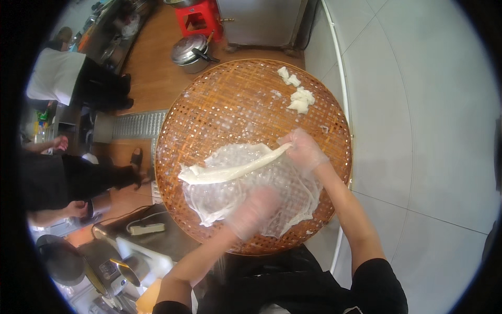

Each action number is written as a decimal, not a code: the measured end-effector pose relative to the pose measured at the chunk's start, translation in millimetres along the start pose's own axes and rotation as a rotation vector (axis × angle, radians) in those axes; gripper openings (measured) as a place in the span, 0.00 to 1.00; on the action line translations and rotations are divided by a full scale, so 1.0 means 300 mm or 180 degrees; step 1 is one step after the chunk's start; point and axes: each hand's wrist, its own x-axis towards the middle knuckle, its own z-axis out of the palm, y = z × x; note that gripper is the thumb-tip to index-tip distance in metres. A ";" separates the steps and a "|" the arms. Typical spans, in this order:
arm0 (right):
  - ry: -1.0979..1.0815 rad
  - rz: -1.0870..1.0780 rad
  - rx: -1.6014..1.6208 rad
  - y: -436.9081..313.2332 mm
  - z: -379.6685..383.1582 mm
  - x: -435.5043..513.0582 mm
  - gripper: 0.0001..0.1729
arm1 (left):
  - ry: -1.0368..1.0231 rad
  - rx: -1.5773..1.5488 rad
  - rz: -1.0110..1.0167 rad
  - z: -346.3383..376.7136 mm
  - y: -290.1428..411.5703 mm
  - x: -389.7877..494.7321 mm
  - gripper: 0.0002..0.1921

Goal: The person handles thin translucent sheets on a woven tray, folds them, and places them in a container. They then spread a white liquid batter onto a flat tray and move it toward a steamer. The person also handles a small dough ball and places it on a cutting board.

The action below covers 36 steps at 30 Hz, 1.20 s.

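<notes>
A thin, translucent sheet of dough (211, 196) lies spread over a large round woven bamboo tray (231, 106). Across the sheet runs a thicker white strip of dough (231, 170); its right end is gripped by my right hand (304, 151), in a clear glove. My left hand (255, 210), gloved too and blurred, is over the lower middle of the sheet; whether its fingers hold any dough cannot be told. Small white dough pieces (301, 100) rest near the tray's upper right rim, apart from both hands.
A lidded pot (191, 53) and a red plastic stool (198, 19) stand on the floor beyond the tray. Two people (59, 74) are at the left. A power strip (147, 229) and a cooker (104, 267) are at lower left; a tiled wall (380, 157) is at right.
</notes>
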 end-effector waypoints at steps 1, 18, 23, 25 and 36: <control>0.0097 -0.0076 0.0078 0.016 -0.012 0.007 0.17 | 0.0277 -0.0408 0.0914 -0.012 0.071 -0.028 0.24; 0.1371 -0.0582 -0.0595 0.124 0.117 -0.546 0.20 | 0.0349 -0.1054 0.1456 -0.007 0.194 -0.118 0.28; 0.0403 -0.0885 -0.1371 0.127 0.205 -0.551 0.21 | -0.0779 -0.0907 0.1159 -0.210 -0.017 -0.056 0.29; 0.0623 -0.1117 -0.1518 0.160 0.222 -0.448 0.22 | 0.0098 -0.0347 0.0482 -0.170 -0.136 -0.021 0.28; 0.1219 -0.1302 -0.1400 -0.023 0.092 -0.120 0.16 | 0.0827 -0.1595 -0.1566 -0.188 -0.325 -0.043 0.18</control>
